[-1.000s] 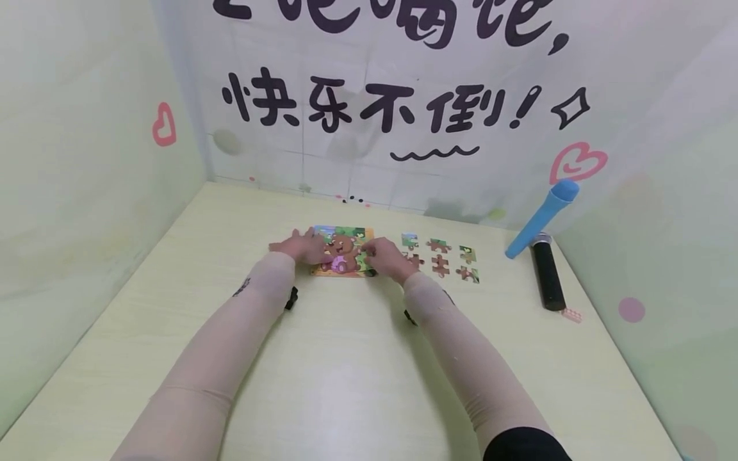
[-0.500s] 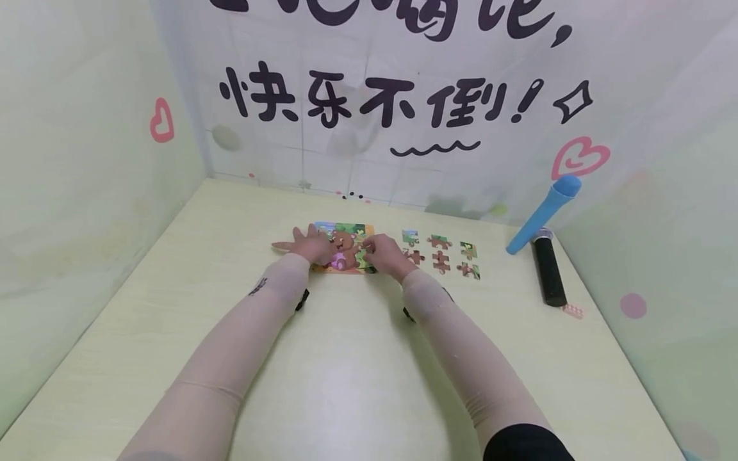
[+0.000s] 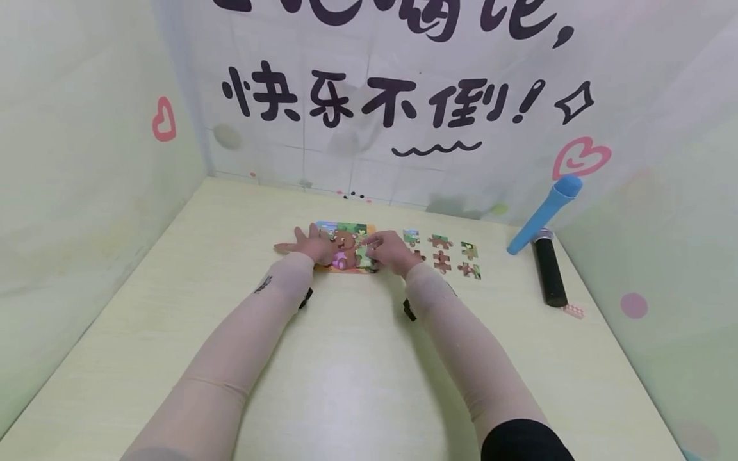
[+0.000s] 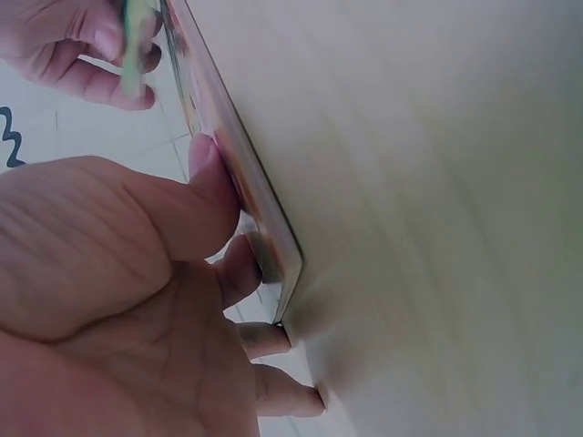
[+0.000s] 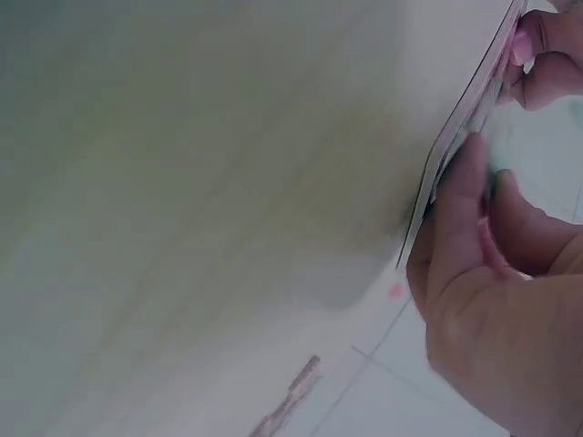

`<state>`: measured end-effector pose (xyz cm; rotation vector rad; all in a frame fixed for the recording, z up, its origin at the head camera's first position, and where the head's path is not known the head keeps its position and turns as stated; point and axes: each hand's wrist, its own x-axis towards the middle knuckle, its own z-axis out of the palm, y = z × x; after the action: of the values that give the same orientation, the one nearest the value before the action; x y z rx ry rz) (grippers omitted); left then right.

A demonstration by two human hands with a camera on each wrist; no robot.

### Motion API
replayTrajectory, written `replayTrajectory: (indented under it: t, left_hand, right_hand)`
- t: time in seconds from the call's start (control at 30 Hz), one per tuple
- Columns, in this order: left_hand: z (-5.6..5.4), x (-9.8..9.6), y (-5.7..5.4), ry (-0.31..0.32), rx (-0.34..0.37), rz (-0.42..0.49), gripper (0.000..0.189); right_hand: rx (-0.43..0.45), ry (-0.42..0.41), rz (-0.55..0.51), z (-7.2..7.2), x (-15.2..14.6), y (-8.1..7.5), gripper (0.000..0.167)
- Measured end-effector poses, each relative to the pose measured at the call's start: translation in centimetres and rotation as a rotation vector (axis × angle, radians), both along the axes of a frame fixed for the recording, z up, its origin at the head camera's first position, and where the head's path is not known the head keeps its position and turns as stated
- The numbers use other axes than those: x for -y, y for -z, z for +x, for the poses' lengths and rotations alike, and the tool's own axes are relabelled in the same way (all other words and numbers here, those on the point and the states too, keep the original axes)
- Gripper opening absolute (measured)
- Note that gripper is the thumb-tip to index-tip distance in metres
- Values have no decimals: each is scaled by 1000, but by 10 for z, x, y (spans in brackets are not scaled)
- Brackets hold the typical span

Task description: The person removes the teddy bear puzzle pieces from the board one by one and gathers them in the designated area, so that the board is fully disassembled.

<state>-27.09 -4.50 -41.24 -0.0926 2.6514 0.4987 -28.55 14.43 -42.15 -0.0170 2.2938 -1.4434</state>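
Note:
A bear jigsaw puzzle (image 3: 346, 238) lies flat near the back of the table. My left hand (image 3: 316, 247) rests at its left end with the fingers spread. In the left wrist view, that thumb (image 4: 215, 187) presses on the puzzle's face, and other fingertips touch the table beyond its corner. Over the puzzle's right side, my right hand (image 3: 393, 251) pinches a green puzzle piece (image 4: 134, 59), seen edge-on and tilted up in the left wrist view. The right hand's fingers (image 5: 460, 205) partly cover the piece in the right wrist view.
Several loose puzzle pieces (image 3: 442, 261) lie in rows right of the right hand. At the table's right edge are a blue microphone-shaped stick (image 3: 537, 221), leaning up, a black microphone (image 3: 549, 272) and a small pink block (image 3: 574, 311). A printed cloth wall stands behind.
My left hand has slid slightly to the right along the puzzle. The right hand has lifted and tilted the pinched puzzle piece away from the puzzle's right side.

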Motion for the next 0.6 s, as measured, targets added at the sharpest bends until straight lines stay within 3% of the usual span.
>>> replayTrajectory:
  t: [0.17, 0.33, 0.6]
  left_hand:
    - [-1, -2, -1, 0, 7, 16, 69]
    - [0, -1, -2, 8, -5, 10, 72]
    - [2, 4, -3, 39, -15, -17, 67]
  right_hand:
    - [59, 52, -41, 0, -2, -4, 34]
    - [-8, 52, 11, 3, -12, -8, 33]
    - [-57, 78, 3, 10, -51, -16, 26]
